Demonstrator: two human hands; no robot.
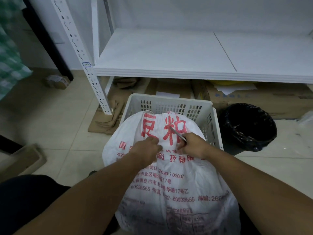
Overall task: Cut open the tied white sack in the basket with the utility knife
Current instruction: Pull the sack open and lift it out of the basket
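Two arms in shot, and both run bare all the way back from the hands to the bottom edge. Left hand bare, right hand bare as well, knuckles plain to see on each. Left forearm and right forearm are uncovered along their whole visible length. Well behind the left hand, beneath that forearm, there's a broad patch of dark clothing: near-black, plain, matte, softly rounded. Which garment it is, can't tell from here.

Likely storeroom, white slotted-steel shelving, flattened cardboard beneath, lined bin
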